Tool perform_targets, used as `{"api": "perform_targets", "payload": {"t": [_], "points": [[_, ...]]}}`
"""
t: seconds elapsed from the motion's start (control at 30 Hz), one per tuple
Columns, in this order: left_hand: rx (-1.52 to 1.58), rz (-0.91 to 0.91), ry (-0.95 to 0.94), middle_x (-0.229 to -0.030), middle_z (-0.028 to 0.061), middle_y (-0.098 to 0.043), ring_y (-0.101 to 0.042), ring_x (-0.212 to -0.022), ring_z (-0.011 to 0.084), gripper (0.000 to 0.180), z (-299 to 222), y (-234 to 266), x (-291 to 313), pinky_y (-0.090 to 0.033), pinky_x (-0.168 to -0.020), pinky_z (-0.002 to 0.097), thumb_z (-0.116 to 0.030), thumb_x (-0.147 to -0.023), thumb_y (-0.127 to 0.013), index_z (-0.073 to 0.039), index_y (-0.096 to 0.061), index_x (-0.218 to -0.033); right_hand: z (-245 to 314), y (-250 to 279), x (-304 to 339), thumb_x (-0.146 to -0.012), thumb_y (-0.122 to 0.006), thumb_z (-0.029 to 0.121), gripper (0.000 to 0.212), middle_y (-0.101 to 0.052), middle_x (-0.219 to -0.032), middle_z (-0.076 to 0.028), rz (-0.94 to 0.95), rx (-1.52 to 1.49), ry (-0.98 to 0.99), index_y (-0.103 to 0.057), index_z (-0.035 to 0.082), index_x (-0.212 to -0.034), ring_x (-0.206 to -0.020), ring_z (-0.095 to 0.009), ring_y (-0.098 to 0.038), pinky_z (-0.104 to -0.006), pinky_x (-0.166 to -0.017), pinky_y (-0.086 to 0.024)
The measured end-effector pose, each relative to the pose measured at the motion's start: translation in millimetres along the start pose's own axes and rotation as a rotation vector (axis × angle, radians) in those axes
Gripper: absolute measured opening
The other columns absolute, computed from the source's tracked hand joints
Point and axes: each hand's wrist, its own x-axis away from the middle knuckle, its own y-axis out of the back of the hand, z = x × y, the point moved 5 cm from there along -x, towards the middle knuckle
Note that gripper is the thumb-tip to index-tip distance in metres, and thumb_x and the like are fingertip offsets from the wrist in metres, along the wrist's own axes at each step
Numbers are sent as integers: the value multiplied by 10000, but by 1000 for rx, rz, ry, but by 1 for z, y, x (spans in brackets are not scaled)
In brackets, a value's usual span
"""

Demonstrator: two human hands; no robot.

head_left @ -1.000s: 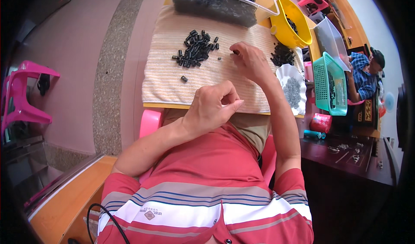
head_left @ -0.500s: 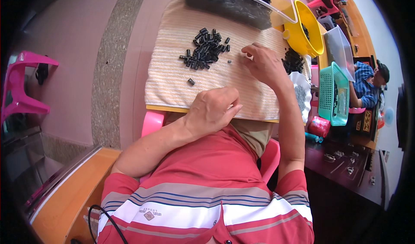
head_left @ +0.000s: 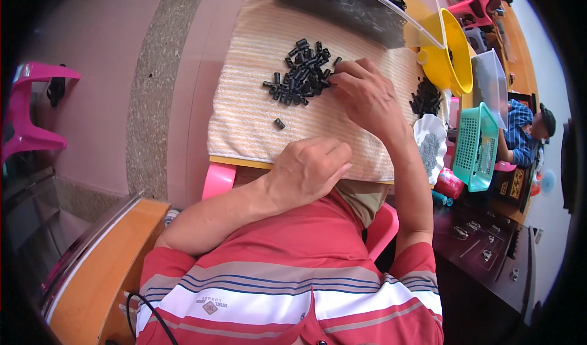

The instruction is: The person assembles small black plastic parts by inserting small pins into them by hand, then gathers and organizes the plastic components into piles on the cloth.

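Small black cylindrical parts (head_left: 299,76) lie in a loose pile on a striped towel (head_left: 244,112). One black cylinder (head_left: 279,124) sits apart, nearer to me. My right hand (head_left: 370,97) reaches to the right edge of the pile, its fingers bent and drawn together; their tips are partly hidden, and I cannot make out what they hold. Close to the towel's front edge, my left hand (head_left: 313,166) is closed, thumb against the curled fingers. Whatever it holds is hidden inside the fist.
A clear bin (head_left: 367,21) of black parts stands at the back, beside a yellow basin (head_left: 449,54). Right of my right hand are a second dark heap (head_left: 426,97) and a white fluted dish (head_left: 431,146) with grey bits. Farther right are a green basket (head_left: 477,152) and a seated person (head_left: 523,131).
My right hand has moved left to the edge of the pile, covering the small bit that lay there. The left hand stays closed near the front edge. The whole view has shifted slightly.
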Motion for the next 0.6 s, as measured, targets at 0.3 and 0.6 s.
{"api": "perform_targets", "payload": {"t": [0.3, 0.6], "points": [[-9, -46, -10, -763, 123, -582, -627, -701, 319, 168, -2, 2, -2, -518, -617, 411, -80, -800, -749, -50, -587, -833, 2, -1, -5, -786, -753, 74, 268, -675, -1122, -73, -75, -69, -5, -702, 58, -1049, -1053, -308, -615, -413, -884, -525], [-5, -45, -6, -776, 120, -581, -625, -714, 314, 170, -1, 6, -3, -519, -626, 408, -71, -790, -755, -50, -591, -833, 3, -3, -10, -804, -760, 161, 272, -665, -1163, -54, -21, -94, -1, -728, 84, -1062, -1065, -295, -603, -406, -912, -521]]}}
